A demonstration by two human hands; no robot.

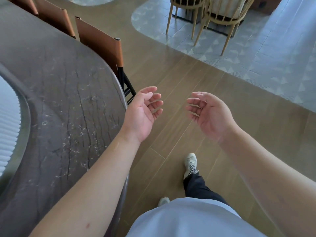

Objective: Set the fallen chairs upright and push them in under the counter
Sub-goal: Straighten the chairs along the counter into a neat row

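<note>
- Hands hang in mid-air over the wooden floor (171,79), both forearms bare and stretched forward from the lower edge of the view.
- Left hand (142,111) is palm-up and turned inward, wrist just beside the rounded edge of the dark marbled worktop (68,93); its fingers (156,103) are loosely curled and spread, holding nothing.
- Right hand (207,112) mirrors it, palm facing the left hand, fingers (194,106) relaxed and slightly bent, holding nothing; the two hands are near each other but apart.
- Neither hand touches the worktop or any chair.
- Nearest brown chair (100,43) stands upright at the worktop's edge, its leather-like backrest just beside the rim and its black frame (126,86) showing below; the seat is hidden under the worktop.
- Two further brown chair backs (54,17) stand in the same row farther along, also upright against the worktop's edge.
- Pale wooden spindle-leg chairs (217,16) stand well apart at the top of the view, on a patterned grey tiled area (256,65).
- White ribbed surface (8,124) fills the inner curve of the worktop at the left edge.
- Person's light shirt (188,219) fills the bottom of the view; the right leg in dark trousers (198,187) steps forward with a pale sneaker (190,164) on the floor, and the toe of the other shoe (163,201) peeks out beside the shirt.
</note>
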